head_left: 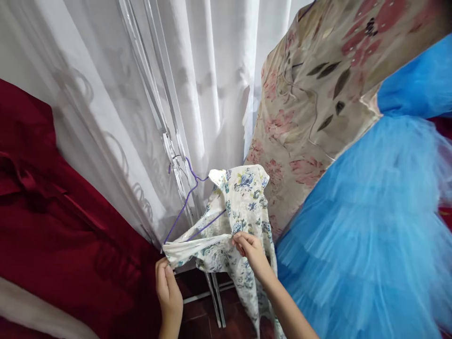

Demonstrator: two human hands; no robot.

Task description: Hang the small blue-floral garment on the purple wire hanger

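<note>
A white garment with blue flowers (247,197) hangs partly on a purple wire hanger (185,202), whose hook is by a metal rack. My left hand (168,285) pinches the garment's edge near the hanger's lower left corner. With fingers closed, my right hand (249,249) grips the garment's front edge near its middle. Between the two hands a strip of the cloth is stretched tight. One arm of the hanger shows inside the opened garment, and its right end is hidden by the cloth. The lower part of the garment hangs down past my right wrist.
A metal rack (169,113) stands before white curtains (215,70). To the left hangs a dark red garment (70,226). A beige floral garment (282,155) and a blue layered tulle dress (363,235) hang at the right. Dark reddish floor tiles (197,325) show below.
</note>
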